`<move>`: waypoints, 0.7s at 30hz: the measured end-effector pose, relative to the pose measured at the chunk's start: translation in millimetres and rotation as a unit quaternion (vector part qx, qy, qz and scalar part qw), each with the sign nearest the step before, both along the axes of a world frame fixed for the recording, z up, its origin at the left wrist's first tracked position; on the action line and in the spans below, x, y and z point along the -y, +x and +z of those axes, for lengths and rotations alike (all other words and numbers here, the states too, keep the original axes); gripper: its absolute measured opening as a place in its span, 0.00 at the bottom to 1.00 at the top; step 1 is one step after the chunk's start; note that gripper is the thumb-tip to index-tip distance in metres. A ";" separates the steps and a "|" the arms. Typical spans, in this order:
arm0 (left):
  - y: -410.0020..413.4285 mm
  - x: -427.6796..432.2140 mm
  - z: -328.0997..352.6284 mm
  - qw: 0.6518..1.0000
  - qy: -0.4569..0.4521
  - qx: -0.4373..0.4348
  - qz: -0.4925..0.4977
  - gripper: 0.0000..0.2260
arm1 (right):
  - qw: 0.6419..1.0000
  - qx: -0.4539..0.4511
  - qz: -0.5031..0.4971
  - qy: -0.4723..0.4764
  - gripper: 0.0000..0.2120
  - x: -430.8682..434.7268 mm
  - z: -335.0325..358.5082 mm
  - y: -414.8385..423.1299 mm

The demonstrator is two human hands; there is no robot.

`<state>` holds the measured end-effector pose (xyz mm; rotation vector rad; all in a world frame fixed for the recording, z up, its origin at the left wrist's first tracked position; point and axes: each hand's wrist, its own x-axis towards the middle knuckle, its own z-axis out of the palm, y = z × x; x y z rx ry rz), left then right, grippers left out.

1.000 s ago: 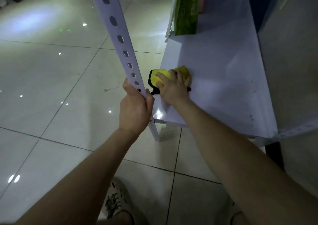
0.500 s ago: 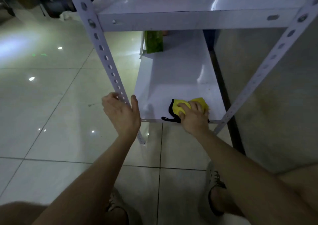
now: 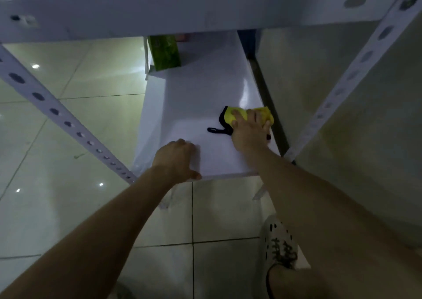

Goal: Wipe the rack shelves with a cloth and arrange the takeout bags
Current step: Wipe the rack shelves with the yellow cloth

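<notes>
The upper shelf point(image 3: 182, 10) crosses the top of my view and cuts off the back of the lower shelf point(image 3: 201, 88), so only the bottom half of the green bag point(image 3: 164, 52) shows. It stands at the far left corner of that shelf. Something reddish sits just right of the bag, too hidden to name. The light is dim and the whole scene is soft. Part of the cloth point(image 3: 229, 117) lies under my right hand point(image 3: 250, 132), and only its yellow ends and black trim stick out. A black loop trails left from it on the shelf.

My right arm reaches forward and my right fingers point(image 3: 238, 118) are slightly spread and laid flat over the cloth. They press it onto the shelf near the right edge, toward the front. My left hand point(image 3: 177, 159) rests palm down on the front part of the shelf, well left of the cloth and holding nothing. Its fingers lie close together and point away from me. Their tips are hard to make out. The thumb reaches the front edge.

A holed post point(image 3: 59, 116) slants down on the left, ending beside my left wrist, and another post point(image 3: 349, 79) slants on the right. A pale wall point(image 3: 365, 161) runs along the rack's right side. Glossy floor tiles point(image 3: 68, 207) spread below, and my right shoe point(image 3: 279, 244) shows under my right forearm.
</notes>
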<state>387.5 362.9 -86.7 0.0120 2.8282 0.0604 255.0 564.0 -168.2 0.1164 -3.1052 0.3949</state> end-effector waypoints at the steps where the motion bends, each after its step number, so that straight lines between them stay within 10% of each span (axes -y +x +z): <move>1: 0.8 1.3 -1.5 1.000 -0.002 -0.010 -0.009 0.42 | 1.000 0.003 -0.006 -0.002 0.24 5.1 -0.5 -23.2; 10: 8.2 3.1 -4.4 0.999 -0.003 -0.043 -0.026 0.39 | 0.998 0.038 -0.011 0.050 0.26 40.6 3.3 -128.3; 21: 14.7 -1.5 4.3 1.000 -0.003 -0.006 -0.018 0.38 | 0.998 -0.049 0.040 0.014 0.21 3.4 2.7 126.7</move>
